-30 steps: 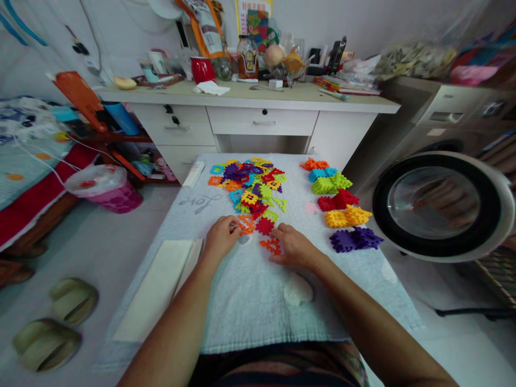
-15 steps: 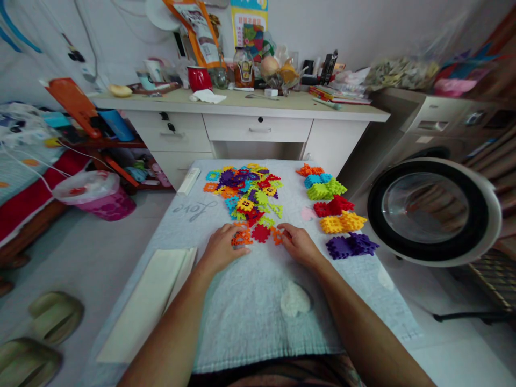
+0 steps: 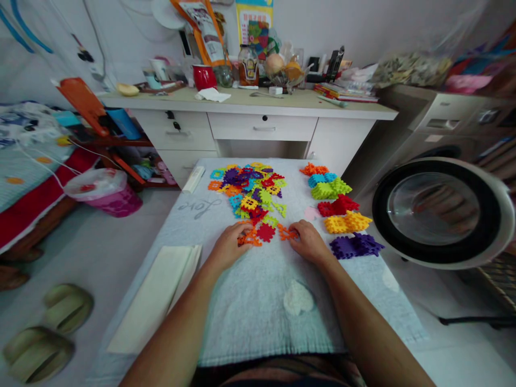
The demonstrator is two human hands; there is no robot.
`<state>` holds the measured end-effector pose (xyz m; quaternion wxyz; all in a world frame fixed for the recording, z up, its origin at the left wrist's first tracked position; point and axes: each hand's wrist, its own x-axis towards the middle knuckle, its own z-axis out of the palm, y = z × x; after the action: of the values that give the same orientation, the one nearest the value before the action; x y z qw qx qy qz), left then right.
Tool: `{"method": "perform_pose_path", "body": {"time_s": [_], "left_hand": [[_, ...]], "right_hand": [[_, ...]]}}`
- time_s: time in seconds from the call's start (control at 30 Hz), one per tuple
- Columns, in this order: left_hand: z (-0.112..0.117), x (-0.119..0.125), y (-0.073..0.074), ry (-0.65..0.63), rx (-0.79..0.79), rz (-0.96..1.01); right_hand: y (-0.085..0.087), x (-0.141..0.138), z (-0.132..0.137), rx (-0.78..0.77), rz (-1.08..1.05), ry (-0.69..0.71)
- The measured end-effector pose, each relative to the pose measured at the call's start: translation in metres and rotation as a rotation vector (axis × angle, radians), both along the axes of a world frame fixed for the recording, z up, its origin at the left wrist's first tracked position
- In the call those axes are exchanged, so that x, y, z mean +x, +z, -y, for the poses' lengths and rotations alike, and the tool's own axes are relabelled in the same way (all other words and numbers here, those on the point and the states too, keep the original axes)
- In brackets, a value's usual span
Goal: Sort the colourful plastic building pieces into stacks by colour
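Note:
A mixed heap of coloured plastic interlocking tiles lies on the towel-covered table. My left hand pinches an orange tile at the heap's near edge. My right hand pinches another orange tile. Between the two lies a red tile. To the right are sorted stacks: orange, blue, green, red, yellow and purple.
A cream flat box lies on the table's left side. A washing machine with its round door open stands at the right. Behind is a cluttered white desk. A pink bin and slippers sit on the floor at left.
Both hands slid forward to the heap's near edge, each bringing an orange tile along. The right hand's tile moved away from me and to the right.

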<state>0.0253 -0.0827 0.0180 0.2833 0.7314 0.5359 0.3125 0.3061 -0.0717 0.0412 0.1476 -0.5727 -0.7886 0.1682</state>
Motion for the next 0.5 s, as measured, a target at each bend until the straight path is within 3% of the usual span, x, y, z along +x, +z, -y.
{"method": "perform_pose_path", "body": {"time_s": [0.2, 0.33, 0.5], "left_hand": [[-0.001, 0.016, -0.001, 0.032, 0.048, -0.024], [0.002, 0.024, 0.003, 0.130, 0.107, -0.110], [0.008, 0.015, 0.015, 0.093, -0.019, -0.287]], "right_hand": [[-0.007, 0.001, -0.004, 0.011, -0.095, -0.072], [-0.016, 0.003, -0.006, 0.035, -0.160, -0.120], [-0.020, 0.003, -0.006, 0.061, -0.177, -0.137]]}}
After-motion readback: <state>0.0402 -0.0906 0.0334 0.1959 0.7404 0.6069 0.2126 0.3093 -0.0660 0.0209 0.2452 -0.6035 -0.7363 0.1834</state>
